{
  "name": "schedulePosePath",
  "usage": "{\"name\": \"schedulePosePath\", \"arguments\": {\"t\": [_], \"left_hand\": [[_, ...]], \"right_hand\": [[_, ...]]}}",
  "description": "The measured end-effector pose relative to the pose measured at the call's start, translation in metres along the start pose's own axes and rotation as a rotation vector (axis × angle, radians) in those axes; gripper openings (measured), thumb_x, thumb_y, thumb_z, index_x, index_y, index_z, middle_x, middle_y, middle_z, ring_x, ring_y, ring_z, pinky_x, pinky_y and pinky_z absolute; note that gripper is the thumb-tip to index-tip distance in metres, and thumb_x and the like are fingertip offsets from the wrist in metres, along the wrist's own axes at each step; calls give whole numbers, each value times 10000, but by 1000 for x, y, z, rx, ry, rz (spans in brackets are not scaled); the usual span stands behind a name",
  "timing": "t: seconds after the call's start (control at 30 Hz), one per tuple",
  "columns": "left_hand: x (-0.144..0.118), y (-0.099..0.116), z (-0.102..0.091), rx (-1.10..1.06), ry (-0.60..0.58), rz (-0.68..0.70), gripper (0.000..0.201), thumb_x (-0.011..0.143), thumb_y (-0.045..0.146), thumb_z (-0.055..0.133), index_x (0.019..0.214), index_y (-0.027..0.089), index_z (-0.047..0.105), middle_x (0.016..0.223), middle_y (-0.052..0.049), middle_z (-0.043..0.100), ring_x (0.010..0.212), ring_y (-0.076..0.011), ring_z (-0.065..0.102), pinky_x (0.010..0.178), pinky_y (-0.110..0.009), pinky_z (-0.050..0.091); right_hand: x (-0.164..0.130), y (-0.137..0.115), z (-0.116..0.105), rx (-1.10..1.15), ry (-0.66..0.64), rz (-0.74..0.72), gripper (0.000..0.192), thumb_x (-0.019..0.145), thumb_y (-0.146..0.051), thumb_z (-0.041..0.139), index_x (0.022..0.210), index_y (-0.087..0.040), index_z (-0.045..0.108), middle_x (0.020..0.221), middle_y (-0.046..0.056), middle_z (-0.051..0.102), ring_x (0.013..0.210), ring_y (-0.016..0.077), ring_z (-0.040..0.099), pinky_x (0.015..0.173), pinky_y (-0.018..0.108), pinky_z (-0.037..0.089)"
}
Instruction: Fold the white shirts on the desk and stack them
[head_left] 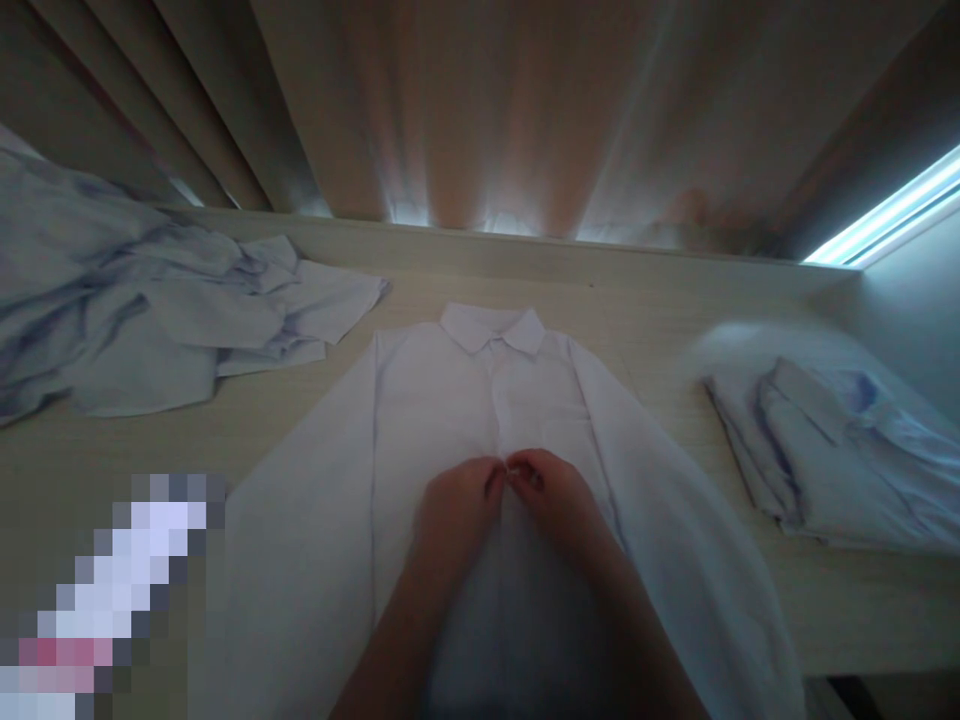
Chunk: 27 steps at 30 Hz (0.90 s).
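Lying flat on the wooden table [112, 450], collar away from the camera, the white shirt [540, 400] has both hands pinching its front placket: left hand [457, 505] and right hand [551, 495] meet fingertip to fingertip, closed on the cloth. What they pinch is too small to see. Crumpled shirts [150, 310] lie left, folded shirts [840, 440] right; a blurred patch hides the lower-left corner.

Bare forearms, left hand [457, 510], right hand [551, 500], sleeveless
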<state>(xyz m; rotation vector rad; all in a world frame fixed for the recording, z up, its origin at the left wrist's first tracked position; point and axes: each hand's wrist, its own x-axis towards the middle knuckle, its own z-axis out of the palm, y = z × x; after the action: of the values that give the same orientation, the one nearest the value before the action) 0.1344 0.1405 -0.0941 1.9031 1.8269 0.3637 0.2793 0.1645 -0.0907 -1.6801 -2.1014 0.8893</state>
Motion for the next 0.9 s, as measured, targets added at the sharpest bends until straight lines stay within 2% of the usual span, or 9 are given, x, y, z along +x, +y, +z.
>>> {"name": "schedulePosePath", "arguments": {"t": [0.13,0.23,0.43,0.57,0.73,0.9], "left_hand": [[1,1,-3,-28,-29,2,302,885,345,367,947,259,650,896,-21,696,802,-165,614,691,-276,385],[1,3,-5,-40,-46,-47,318,885,400,371,931,256,651,872,-28,697,791,-180,619,661,-288,373],[2,6,-5,0,-22,-116,315,901,367,355,859,219,629,818,-33,676,738,-162,599,620,-282,345],[3,4,-4,-41,-15,-108,307,907,349,345,879,213,618,824,-35,672,736,-153,590,621,-268,342],[3,1,-5,-89,1,-90,329,915,332,309,878,204,610,810,-37,663,730,-155,586,618,-258,345],[3,-1,-9,-222,-33,-51,261,882,355,404,885,216,625,820,-15,680,751,-152,600,651,-256,381]], "right_hand": [[-1,-4,0,-63,3,11,193,799,-199,524,956,-213,635,888,35,658,776,146,570,699,254,397],[-2,-5,0,-87,16,19,198,793,-191,524,951,-223,637,895,29,655,769,141,565,689,251,389],[-2,0,-2,-2,-18,-25,201,815,-198,512,962,-226,648,922,29,655,812,141,575,739,260,411],[-3,0,-1,11,20,-17,185,820,-206,518,959,-215,640,917,30,652,827,140,574,753,262,412],[-5,-5,1,11,38,-74,161,830,-207,509,938,-211,628,895,29,645,797,135,568,731,257,415],[-5,-3,2,-21,81,-95,137,825,-202,503,896,-211,620,888,32,636,762,140,561,715,268,420]]}}
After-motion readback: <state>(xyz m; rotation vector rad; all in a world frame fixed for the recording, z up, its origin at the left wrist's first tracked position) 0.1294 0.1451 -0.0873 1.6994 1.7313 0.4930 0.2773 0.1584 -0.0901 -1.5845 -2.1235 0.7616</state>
